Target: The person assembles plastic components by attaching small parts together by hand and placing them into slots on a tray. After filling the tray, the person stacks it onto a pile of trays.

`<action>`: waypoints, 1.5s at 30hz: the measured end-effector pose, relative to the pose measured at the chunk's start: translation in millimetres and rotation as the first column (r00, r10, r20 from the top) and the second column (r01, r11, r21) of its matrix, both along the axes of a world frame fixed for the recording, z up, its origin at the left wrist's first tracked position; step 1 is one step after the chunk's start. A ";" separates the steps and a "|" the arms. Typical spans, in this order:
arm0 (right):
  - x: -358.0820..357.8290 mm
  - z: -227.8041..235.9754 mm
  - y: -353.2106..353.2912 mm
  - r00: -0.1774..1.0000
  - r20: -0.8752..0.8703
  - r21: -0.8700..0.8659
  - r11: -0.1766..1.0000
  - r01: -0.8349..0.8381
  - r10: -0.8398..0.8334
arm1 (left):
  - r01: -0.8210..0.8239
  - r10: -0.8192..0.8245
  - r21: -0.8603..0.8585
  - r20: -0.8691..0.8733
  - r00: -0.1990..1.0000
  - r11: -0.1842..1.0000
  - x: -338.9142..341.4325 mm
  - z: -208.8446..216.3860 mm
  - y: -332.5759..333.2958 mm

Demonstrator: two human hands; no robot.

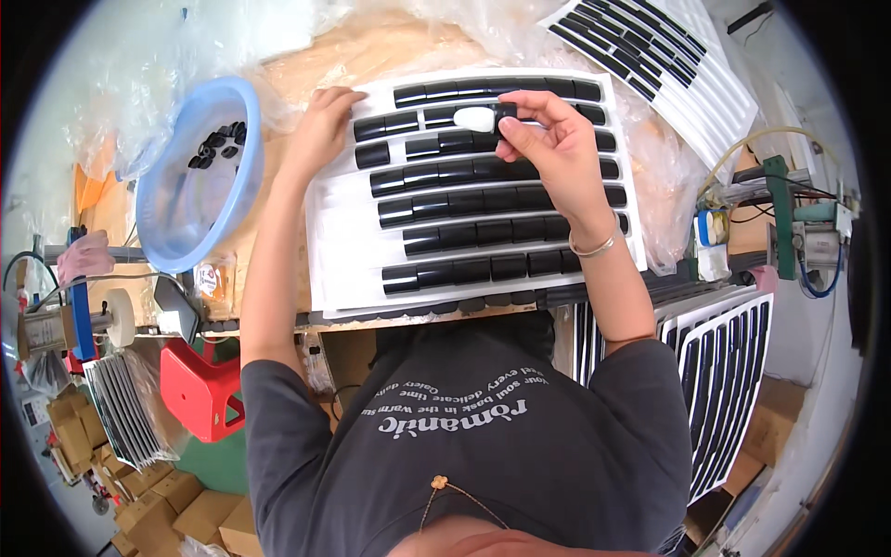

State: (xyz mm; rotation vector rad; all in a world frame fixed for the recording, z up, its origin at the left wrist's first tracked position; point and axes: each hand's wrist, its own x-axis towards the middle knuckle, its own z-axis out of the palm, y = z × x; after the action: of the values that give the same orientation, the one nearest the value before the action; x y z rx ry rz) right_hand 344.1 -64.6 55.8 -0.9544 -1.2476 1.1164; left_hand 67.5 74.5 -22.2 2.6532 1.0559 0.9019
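Note:
My right hand (549, 139) pinches a small black cap-like piece with a white oval end (475, 119) between thumb and fingertips. The piece is held just above a white ridged tray (345, 269). Rows of glossy black cylindrical pieces (455, 206) lie in the tray's grooves, with gaps in the second and third rows from the far side. At the tray's upper left edge rests my left hand (325, 128), its fingers loosely bent with nothing visible in them. Its thumb is mostly hidden.
A blue basin (243, 200) holding several small black pieces stands left of the tray. Another filled tray (640, 46) lies at the far right, amid clear plastic film (664, 200). More filled trays (729, 381) lean below right. A red stool (200, 390) stands lower left.

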 end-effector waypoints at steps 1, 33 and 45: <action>0.0 3.6 1.0 1.000 0.005 0.004 1.000 -0.003 0.003 | 0.051 -0.051 -0.009 -0.031 0.998 0.999 11.6 -1.9 6.0; -36.9 -67.6 141.0 0.978 0.195 -0.241 0.970 -0.024 0.073 | 0.208 -0.297 -0.340 -0.237 0.925 0.917 7.5 -10.0 55.9; -51.7 -59.8 133.9 0.990 0.117 -0.184 0.982 -0.053 0.075 | 0.074 0.055 -0.361 0.334 0.941 0.930 8.0 -10.5 32.7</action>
State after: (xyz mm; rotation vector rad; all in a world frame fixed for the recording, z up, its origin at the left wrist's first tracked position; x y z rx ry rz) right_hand 292.4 69.3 -3.9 -1.1410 -1.3008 1.2528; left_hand 75.4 107.2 -32.7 2.1011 1.0078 0.9990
